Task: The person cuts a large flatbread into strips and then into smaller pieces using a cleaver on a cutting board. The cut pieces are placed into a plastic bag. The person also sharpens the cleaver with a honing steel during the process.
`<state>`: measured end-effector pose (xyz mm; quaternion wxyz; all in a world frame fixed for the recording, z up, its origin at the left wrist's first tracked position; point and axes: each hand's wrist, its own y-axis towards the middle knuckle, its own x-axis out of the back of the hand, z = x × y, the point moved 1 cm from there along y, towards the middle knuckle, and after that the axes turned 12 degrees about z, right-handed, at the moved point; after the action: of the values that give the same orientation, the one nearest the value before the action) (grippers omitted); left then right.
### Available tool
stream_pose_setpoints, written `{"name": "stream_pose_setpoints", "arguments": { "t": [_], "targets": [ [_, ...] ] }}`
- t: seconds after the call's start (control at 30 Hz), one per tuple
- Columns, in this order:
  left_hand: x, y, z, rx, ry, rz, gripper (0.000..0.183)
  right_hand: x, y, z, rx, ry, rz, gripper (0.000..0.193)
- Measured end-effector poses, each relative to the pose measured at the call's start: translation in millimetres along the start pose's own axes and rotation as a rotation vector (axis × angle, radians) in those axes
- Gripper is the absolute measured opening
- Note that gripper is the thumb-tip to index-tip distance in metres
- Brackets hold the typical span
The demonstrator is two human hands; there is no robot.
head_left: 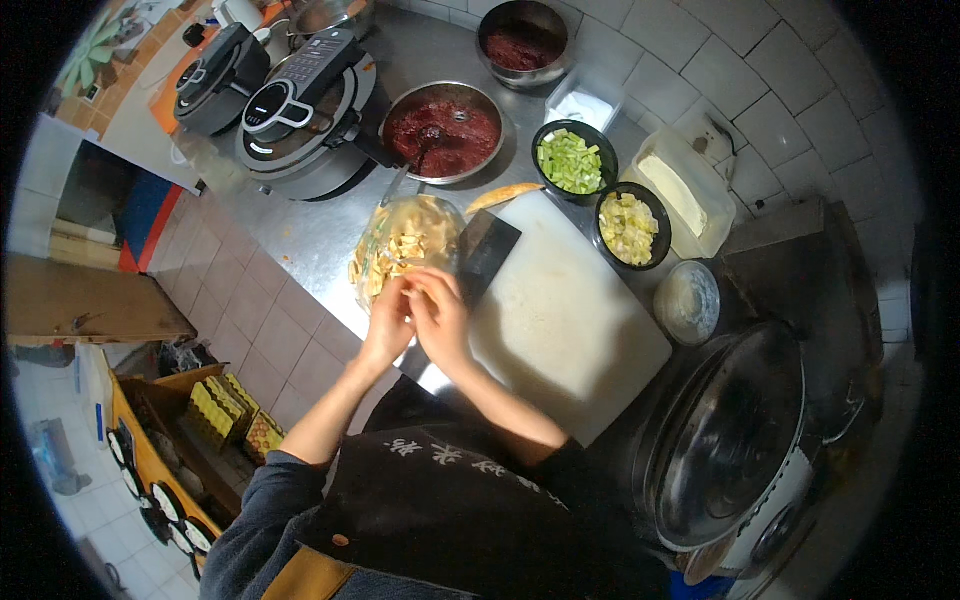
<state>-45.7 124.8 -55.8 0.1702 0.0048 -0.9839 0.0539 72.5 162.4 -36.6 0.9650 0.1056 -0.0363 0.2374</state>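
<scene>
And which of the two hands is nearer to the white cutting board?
Right. The right hand is close beside the left edge of the white cutting board; the left hand is farther left, past the right one.

The bare, ungloved left hand (pixel 389 318) and the bare, ungloved right hand (pixel 440 312) meet in front of the body, side by side, their fingertips close together. The left forearm (pixel 342 402), uncovered below a dark sleeve (pixel 268 505) pushed up toward the elbow, slants forward and to the right. The right forearm (pixel 508 405), uncovered too, slants forward and to the left, so the two arms converge toward the hands. The right fingers (pixel 434 281) bend inward toward the left hand, whose fingers (pixel 392 290) are curled. Between the hands the fingertips partly hide one another, leaving their exact grip unclear.
</scene>
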Motion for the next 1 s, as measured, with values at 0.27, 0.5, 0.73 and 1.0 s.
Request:
{"name": "stream_pose_setpoints", "arguments": {
  "t": [0.27,0.5,0.73,1.0],
  "targets": [
    [39,-28,-39,0.008,0.594,-0.182,0.049,84,53,1,0.187,-0.515,-0.058,0.015],
    [-54,-62,7,0.012,0.786,0.364,0.064,158,150,-117,0.077,-1.184,0.255,0.051],
    [-84,-22,24,0.180,0.592,0.260,0.078,170,179,-125,-0.227,-1.295,0.584,0.039],
    [-50,-43,16,0.191,0.306,0.273,0.068,206,60,-70,-0.267,-0.624,0.028,0.034]
  ]
}}
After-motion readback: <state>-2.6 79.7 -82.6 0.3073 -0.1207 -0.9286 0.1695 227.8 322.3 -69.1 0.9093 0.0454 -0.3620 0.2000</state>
